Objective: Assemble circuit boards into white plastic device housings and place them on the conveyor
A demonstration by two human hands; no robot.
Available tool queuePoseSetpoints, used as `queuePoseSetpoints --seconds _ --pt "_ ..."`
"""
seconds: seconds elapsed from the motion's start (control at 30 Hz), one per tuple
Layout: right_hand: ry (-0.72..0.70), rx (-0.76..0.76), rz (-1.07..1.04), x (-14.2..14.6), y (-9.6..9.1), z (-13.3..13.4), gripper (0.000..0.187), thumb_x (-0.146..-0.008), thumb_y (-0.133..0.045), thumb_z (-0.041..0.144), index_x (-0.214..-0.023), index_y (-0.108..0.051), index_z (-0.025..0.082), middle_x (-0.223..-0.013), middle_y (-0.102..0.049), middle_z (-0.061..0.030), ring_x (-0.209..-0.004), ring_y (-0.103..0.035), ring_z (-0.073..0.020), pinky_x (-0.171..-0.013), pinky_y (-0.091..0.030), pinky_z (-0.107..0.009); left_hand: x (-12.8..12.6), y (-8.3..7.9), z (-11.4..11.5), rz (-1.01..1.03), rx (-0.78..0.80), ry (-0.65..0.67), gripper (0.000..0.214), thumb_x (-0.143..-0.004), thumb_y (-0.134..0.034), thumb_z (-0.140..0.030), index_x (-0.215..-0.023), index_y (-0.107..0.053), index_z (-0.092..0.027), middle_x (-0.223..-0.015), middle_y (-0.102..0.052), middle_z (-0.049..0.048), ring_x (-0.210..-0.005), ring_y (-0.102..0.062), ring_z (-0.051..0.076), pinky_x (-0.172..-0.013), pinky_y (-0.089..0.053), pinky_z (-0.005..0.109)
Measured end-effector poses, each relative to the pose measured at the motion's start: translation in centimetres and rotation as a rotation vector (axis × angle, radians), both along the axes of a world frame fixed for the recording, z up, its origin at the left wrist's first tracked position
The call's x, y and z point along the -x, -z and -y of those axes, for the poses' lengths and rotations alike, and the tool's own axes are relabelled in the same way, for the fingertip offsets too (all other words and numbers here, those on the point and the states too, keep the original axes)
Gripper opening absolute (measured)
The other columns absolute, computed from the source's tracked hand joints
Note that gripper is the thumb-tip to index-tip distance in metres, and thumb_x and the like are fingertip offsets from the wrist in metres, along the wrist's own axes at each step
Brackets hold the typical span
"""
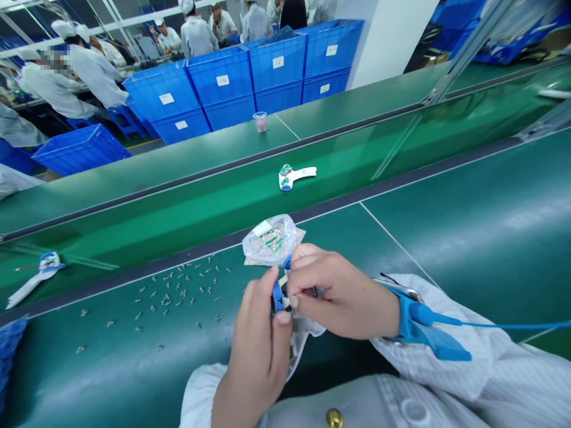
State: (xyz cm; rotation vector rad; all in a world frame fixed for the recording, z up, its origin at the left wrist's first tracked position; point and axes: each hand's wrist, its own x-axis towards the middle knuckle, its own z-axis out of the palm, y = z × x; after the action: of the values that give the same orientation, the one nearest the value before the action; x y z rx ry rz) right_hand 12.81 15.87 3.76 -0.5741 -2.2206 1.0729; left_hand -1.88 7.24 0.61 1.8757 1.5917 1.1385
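Observation:
My left hand (259, 339) is closed around a blue-rimmed plastic housing (278, 296), with its thumb and index finger on either side of the rim. From the right, my right hand (341, 291) meets it, fingers pinched together at the housing's inner side. Whatever small piece those fingertips grip is hidden. A blue strap with a cord (423, 321) circles my right wrist. Just beyond my hands lies a clear plastic bag (263, 255) holding small metallic pieces and green strips. Many small metal parts (167, 297) are scattered on the green table left of my hands.
On the green conveyor belt (178, 220) lie a white-handled device with a green board (303, 173) and another white-handled device (33, 282). A clear cup (260, 123) stands on the far ledge. Stacked blue crates (223, 95) and people in white are behind it.

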Motion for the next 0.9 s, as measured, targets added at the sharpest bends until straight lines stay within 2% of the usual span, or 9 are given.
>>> queuePoseSetpoints --seconds 0.13,0.4,0.5,0.6,0.67,0.73,0.8,0.87,0.9 --pt "0.035 0.025 0.007 0.0 -0.1 0.4 0.026 -0.074 -0.045 0.005 -0.050 -0.043 0.016 -0.050 -0.048 0.0015 -0.058 -0.040 -0.0109 -0.068 -0.034 -0.027 -0.5 0.2 0.3 -0.089 0.106 0.030 0.058 -0.089 -0.046 -0.024 -0.143 -0.023 -0.022 -0.121 -0.056 0.0141 -0.097 -0.061 0.022 -0.075 -0.049 0.030" --pt "0.101 0.048 0.041 -0.1 0.2 1.0 0.025 -0.071 -0.042 0.001 -0.051 -0.038 0.015 -0.050 -0.043 0.0020 -0.060 -0.039 -0.0109 -0.065 -0.034 -0.025 -2.0 -0.1 0.0 -0.404 0.080 -0.119 0.050 -0.080 -0.042 -0.017 -0.130 -0.033 -0.010 -0.099 -0.063 0.0216 -0.072 -0.065 0.031 -0.058 -0.050 0.041" --pt "0.098 0.162 0.069 -0.4 0.5 0.8 0.023 -0.068 -0.046 -0.001 -0.052 -0.046 0.015 -0.052 -0.049 0.0016 -0.065 -0.044 -0.0113 -0.065 -0.036 -0.023 -2.2 -0.1 0.0 -0.426 0.091 -0.113 0.052 -0.081 -0.041 -0.018 -0.130 -0.030 -0.008 -0.107 -0.060 0.0249 -0.078 -0.065 0.032 -0.062 -0.051 0.044" --pt "0.080 0.276 0.128 -0.7 1.1 0.2 0.020 -0.071 -0.051 0.001 -0.056 -0.055 0.014 -0.058 -0.055 0.0004 -0.070 -0.049 -0.0117 -0.065 -0.038 -0.021 -1.9 0.2 -0.2 -0.336 0.177 -0.036 0.058 -0.084 -0.043 -0.024 -0.136 -0.023 -0.008 -0.119 -0.056 0.0248 -0.093 -0.064 0.030 -0.072 -0.053 0.043" --pt "0.065 0.283 0.160 -0.8 1.4 -0.5 0.018 -0.074 -0.053 0.005 -0.060 -0.060 0.014 -0.062 -0.058 0.0000 -0.072 -0.051 -0.0116 -0.068 -0.039 -0.021 -1.5 0.3 -0.4 -0.247 0.239 -0.003 0.062 -0.086 -0.045 -0.031 -0.140 -0.022 -0.010 -0.124 -0.054 0.0217 -0.102 -0.060 0.028 -0.080 -0.051 0.042" --pt "0.092 0.214 0.184 -0.8 1.5 -1.8 0.018 -0.075 -0.055 0.007 -0.061 -0.063 0.014 -0.066 -0.060 0.0000 -0.074 -0.053 -0.0112 -0.071 -0.039 -0.022 -1.1 0.2 -0.5 -0.154 0.285 -0.041 0.063 -0.087 -0.045 -0.037 -0.142 -0.023 -0.013 -0.126 -0.053 0.0183 -0.106 -0.058 0.026 -0.080 -0.052 0.038" --pt "0.199 0.108 0.233 -0.5 1.3 -3.9 0.016 -0.074 -0.057 0.009 -0.061 -0.064 0.014 -0.068 -0.060 0.0008 -0.071 -0.053 -0.0102 -0.068 -0.037 -0.021 -0.6 0.0 -0.6 -0.068 0.323 -0.132 0.062 -0.088 -0.043 -0.042 -0.142 -0.026 -0.016 -0.130 -0.049 0.0163 -0.108 -0.056 0.025 -0.063 -0.053 0.029" --pt "0.358 0.018 0.295 -0.1 0.9 -6.8 0.015 -0.075 -0.058 0.011 -0.062 -0.065 0.014 -0.064 -0.058 0.0018 -0.064 -0.051 -0.0091 -0.060 -0.035 -0.021 -0.2 -0.1 -0.6 -0.017 0.345 -0.221 0.061 -0.088 -0.043 -0.046 -0.141 -0.029 -0.019 -0.132 -0.048 0.0151 -0.106 -0.056 0.025 -0.044 -0.043 0.021" --pt "0.430 -0.011 0.313 0.2 0.8 -8.5 0.016 -0.077 -0.056 0.013 -0.063 -0.065 0.013 -0.061 -0.056 0.0022 -0.061 -0.050 -0.0089 -0.058 -0.033 -0.021 0.1 0.0 -0.5 -0.006 0.343 -0.247 0.060 -0.087 -0.044 -0.047 -0.140 -0.032 -0.020 -0.131 -0.048 0.0145 -0.104 -0.057 0.025 -0.040 -0.039 0.020"
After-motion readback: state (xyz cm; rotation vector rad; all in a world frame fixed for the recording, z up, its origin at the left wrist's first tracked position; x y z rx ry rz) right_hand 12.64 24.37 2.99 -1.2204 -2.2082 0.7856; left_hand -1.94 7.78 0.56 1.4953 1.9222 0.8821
